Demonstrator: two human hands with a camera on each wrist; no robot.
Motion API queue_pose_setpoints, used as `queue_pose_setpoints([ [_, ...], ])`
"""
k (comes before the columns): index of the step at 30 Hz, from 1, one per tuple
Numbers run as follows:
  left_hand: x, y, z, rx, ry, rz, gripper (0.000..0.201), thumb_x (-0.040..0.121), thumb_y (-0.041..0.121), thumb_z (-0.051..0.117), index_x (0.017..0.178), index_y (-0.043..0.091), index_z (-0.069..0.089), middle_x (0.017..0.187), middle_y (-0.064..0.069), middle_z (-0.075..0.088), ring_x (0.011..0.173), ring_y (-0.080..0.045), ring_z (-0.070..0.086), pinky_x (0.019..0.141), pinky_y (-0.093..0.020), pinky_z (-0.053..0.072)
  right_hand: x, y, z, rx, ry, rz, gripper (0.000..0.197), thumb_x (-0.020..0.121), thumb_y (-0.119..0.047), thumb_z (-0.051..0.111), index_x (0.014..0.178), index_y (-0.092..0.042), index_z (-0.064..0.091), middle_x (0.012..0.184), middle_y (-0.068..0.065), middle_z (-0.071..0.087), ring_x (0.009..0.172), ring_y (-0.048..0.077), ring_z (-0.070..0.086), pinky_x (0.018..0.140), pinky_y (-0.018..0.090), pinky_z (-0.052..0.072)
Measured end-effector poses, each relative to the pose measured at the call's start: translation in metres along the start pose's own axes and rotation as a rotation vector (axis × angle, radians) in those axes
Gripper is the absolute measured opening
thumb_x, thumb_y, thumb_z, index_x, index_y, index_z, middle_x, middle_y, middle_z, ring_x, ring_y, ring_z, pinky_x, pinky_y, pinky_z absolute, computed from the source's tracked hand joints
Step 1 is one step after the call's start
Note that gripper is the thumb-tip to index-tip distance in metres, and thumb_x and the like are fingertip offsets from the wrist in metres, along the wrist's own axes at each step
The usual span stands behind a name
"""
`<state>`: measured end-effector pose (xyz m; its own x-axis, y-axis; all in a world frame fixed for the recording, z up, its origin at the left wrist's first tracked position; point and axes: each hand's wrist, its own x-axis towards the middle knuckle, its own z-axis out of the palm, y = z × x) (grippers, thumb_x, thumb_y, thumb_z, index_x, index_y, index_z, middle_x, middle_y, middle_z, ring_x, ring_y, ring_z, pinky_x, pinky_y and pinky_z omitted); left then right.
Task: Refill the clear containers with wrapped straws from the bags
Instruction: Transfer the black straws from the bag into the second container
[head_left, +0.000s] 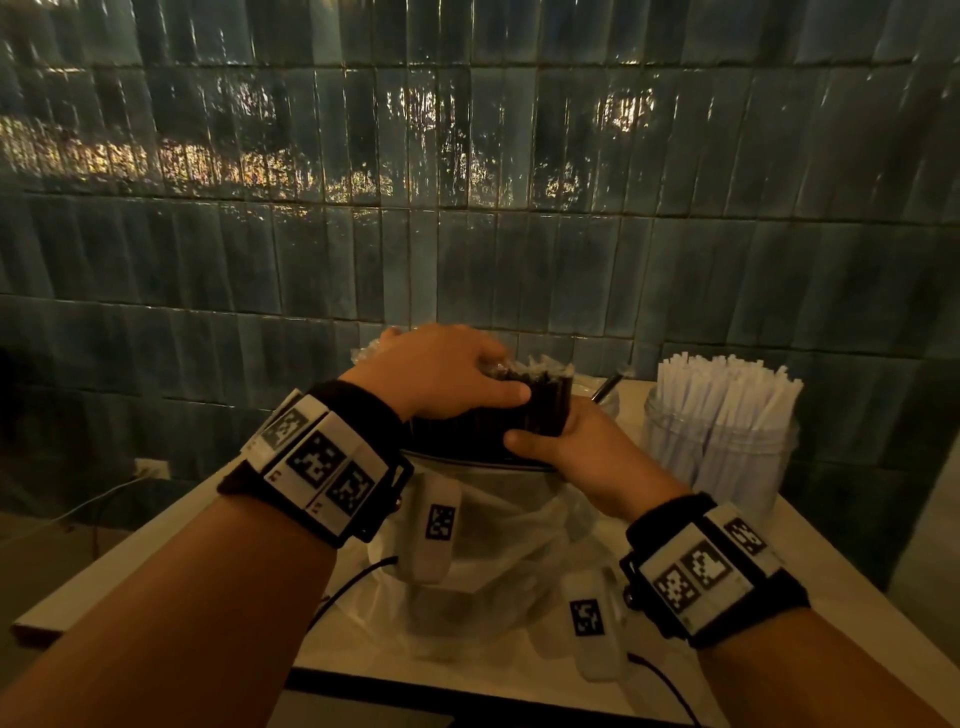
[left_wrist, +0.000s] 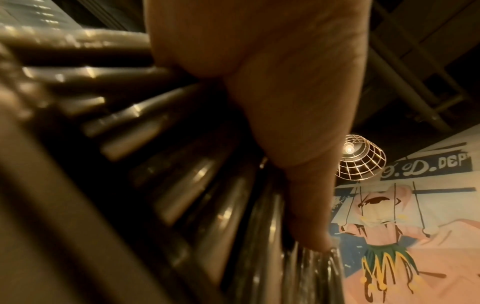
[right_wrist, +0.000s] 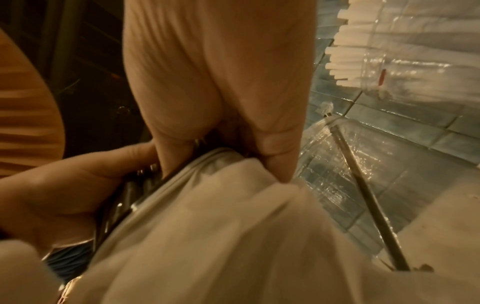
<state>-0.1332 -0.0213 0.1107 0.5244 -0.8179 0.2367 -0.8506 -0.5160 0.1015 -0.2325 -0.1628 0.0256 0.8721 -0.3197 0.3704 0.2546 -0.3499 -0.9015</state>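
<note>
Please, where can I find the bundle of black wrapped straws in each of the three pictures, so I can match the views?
Head: the bundle of black straws is at centre, between the left hand above and the right hand below, over the plastic bag.
Left wrist: it fills the left and lower middle, under the thumb.
Right wrist: only a sliver shows at lower left, at the bag's mouth.
Shared landmark: the bundle itself.

Black straws (head_left: 540, 410), white straws (head_left: 727, 395), glossy blue-grey wall tiles (head_left: 467, 249).
</note>
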Motion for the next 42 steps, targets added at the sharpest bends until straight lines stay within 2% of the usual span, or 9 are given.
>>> queue_pose_setpoints([
  [5,0.002,0.004,0.0,0.052,-0.008,-0.012,0.033,0.079,0.069,0.049,0.103,0.047,0.054,0.107,0.014,0.059,0.102,-0.015,0.054,0.102,-0.053,0.033,0.005,-0.005,-0.002,-0.014,0.045,-0.023,0.03,0.078,-0.007,0.073,0.102,-0.023,0.068,0.099,0.004,0.073,0.094,0.017,0.068,0.086,0.035,0.054],
  [10,0.003,0.012,0.001,0.051,-0.015,-0.013,0.028,0.079,0.067,0.052,0.075,0.039,0.049,0.104,0.009,0.057,0.103,-0.02,0.052,0.1,-0.058,0.033,0.031,-0.042,-0.022,0.029,0.292,-0.047,0.006,0.08,-0.013,0.07,0.084,-0.017,0.067,0.077,-0.001,0.072,0.078,0.016,0.07,0.071,0.034,0.054],
  [17,0.006,0.022,0.004,0.12,-0.005,-0.02,0.031,0.078,0.073,0.047,0.087,0.044,0.051,0.117,0.009,0.056,0.117,-0.023,0.046,0.101,-0.064,0.027,0.05,-0.096,-0.044,0.156,0.21,-0.082,0.006,0.089,-0.01,0.061,0.093,-0.012,0.056,0.077,0.008,0.069,0.064,0.026,0.07,0.05,0.029,0.054],
  [22,0.007,0.033,0.009,0.21,-0.011,-0.018,0.064,0.062,0.087,0.047,0.114,0.05,0.05,0.119,0.011,0.055,0.118,-0.026,0.048,0.1,-0.065,0.028,0.051,-0.086,-0.039,0.12,0.239,-0.106,0.016,0.085,-0.011,0.067,0.098,-0.008,0.058,0.073,0.004,0.07,0.068,0.026,0.071,0.059,0.035,0.058],
  [25,0.008,0.035,0.011,0.239,0.001,-0.021,0.073,0.06,0.086,0.05,0.124,0.05,0.044,0.122,0.011,0.055,0.117,-0.026,0.05,0.1,-0.065,0.03,0.045,-0.062,-0.033,0.035,0.276,-0.103,0.022,0.078,-0.018,0.075,0.094,-0.022,0.061,0.085,-0.001,0.071,0.081,0.018,0.07,0.071,0.033,0.057],
  [28,0.006,0.032,0.008,0.176,0.005,-0.013,0.071,0.057,0.085,0.054,0.115,0.045,0.052,0.109,0.012,0.058,0.107,-0.02,0.054,0.099,-0.06,0.036,0.034,-0.035,-0.024,0.088,0.237,-0.024,0.026,0.075,-0.02,0.077,0.093,-0.03,0.062,0.09,-0.006,0.071,0.085,0.011,0.069,0.071,0.027,0.056],
  [33,0.001,0.028,0.004,0.144,0.006,0.003,0.056,0.058,0.076,0.063,0.104,0.047,0.051,0.101,0.016,0.055,0.105,-0.016,0.053,0.1,-0.059,0.033,0.022,-0.018,-0.019,0.3,0.2,0.098,0.025,0.079,-0.017,0.073,0.104,-0.012,0.067,0.094,0.006,0.074,0.087,0.019,0.071,0.077,0.036,0.058],
  [37,-0.005,0.026,0.001,0.116,0.019,0.013,0.048,0.058,0.07,0.066,0.098,0.047,0.051,0.097,0.016,0.053,0.101,-0.015,0.053,0.1,-0.055,0.036,0.017,-0.007,-0.006,0.189,0.162,0.1,0.025,0.082,-0.012,0.07,0.107,-0.013,0.068,0.101,0.01,0.072,0.094,0.022,0.069,0.086,0.042,0.055],
  [42,-0.016,0.018,-0.001,0.089,0.027,0.014,0.05,0.057,0.07,0.066,0.099,0.046,0.054,0.098,0.016,0.056,0.095,-0.012,0.054,0.093,-0.047,0.045,0.013,0.006,0.009,0.078,0.116,0.096,0.019,0.08,-0.013,0.071,0.099,-0.017,0.069,0.096,0.005,0.073,0.089,0.017,0.07,0.078,0.034,0.058],
])
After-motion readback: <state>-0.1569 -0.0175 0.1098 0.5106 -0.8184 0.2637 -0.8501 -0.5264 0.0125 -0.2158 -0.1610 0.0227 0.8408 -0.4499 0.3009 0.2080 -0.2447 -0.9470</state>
